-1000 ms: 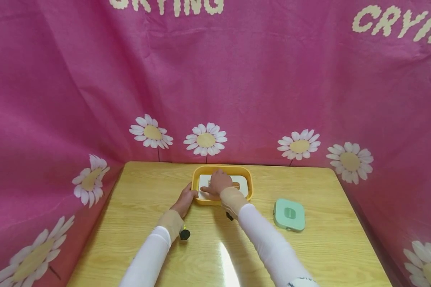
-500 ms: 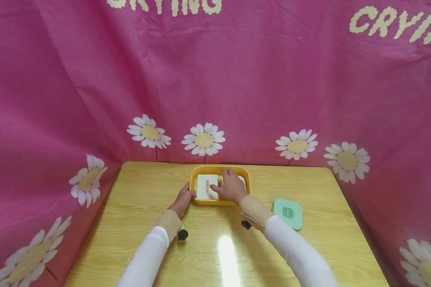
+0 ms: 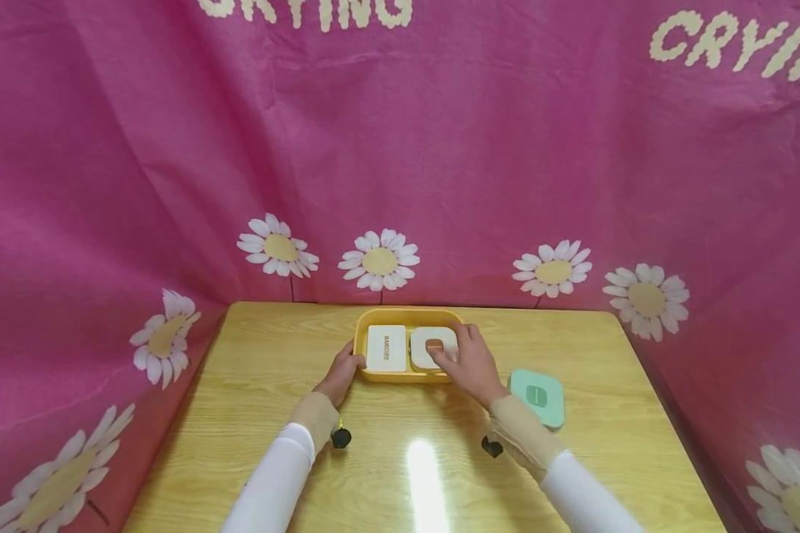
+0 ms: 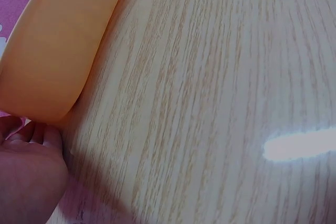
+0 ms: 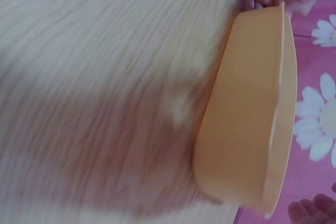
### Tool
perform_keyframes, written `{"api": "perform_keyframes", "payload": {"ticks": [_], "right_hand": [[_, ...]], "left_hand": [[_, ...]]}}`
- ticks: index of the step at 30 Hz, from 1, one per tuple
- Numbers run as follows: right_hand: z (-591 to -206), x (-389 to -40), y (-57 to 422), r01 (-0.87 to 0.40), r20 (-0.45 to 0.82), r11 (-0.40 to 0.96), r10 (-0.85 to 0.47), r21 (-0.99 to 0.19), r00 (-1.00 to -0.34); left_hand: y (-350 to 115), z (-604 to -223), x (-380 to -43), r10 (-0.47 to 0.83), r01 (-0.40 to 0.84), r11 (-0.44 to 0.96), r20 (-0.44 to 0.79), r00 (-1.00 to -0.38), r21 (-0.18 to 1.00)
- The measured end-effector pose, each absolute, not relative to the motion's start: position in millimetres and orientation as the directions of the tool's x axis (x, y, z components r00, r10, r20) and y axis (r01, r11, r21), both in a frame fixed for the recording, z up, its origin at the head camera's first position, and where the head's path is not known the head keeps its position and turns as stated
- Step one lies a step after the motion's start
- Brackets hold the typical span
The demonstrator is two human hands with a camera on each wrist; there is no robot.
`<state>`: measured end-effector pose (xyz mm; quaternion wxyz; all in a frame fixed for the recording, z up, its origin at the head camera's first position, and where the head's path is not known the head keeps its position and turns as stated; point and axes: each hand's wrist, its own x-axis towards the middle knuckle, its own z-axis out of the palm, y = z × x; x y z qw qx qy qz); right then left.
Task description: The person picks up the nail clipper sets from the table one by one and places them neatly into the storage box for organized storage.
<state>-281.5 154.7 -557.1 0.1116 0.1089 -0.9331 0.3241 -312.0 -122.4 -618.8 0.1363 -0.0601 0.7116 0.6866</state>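
A yellow plastic bin [image 3: 410, 377] stands near the table's back edge. My left hand [image 3: 338, 374] grips its left end, thumb over the rim and fingers against the outer wall. Inside the bin, a white rectangular box [image 3: 376, 348] lettered MANICURE lies on the left. Beside it on the right is a white rounded-square case [image 3: 445, 337] with a brown label. My right hand [image 3: 475, 366] is over the bin's right end, its thumb reaching across the case and its fingers extended by the rim. In the right wrist view, those fingertips [image 5: 317, 211] show just past the bin's end.
A mint-green square case [image 3: 536, 400] lies on the wooden table [image 3: 273, 333] to the right of the bin, close to my right wrist. A pink curtain [image 3: 440, 148] with daisies rises behind the table and along both sides.
My right hand has moved from the left part of the bin to its right end, uncovering the MANICURE box and then the labelled case. My left hand keeps its grip on the bin.
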Motion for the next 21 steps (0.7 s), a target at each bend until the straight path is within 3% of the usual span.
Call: {"api": "perform_keyframes", "payload": {"ticks": [5, 21], "right_hand": [[-562.6, -271.2, 179.9, -0.229, 0.279, 0.801, -0.081, -0.553, -0.957], [-584.3, -246.0, 259.6, 0.0, 0.075, 0.875, 0.042, -0.485, -0.996]], "left_hand": [[-122.4, -619.4, -311.7, 0.109, -0.267, 0.052, -0.271, -0.956, 0.962], [-122.4, -618.8, -312.6, 0.11, -0.277, 0.043, -0.28, -0.954, 0.96]]}}
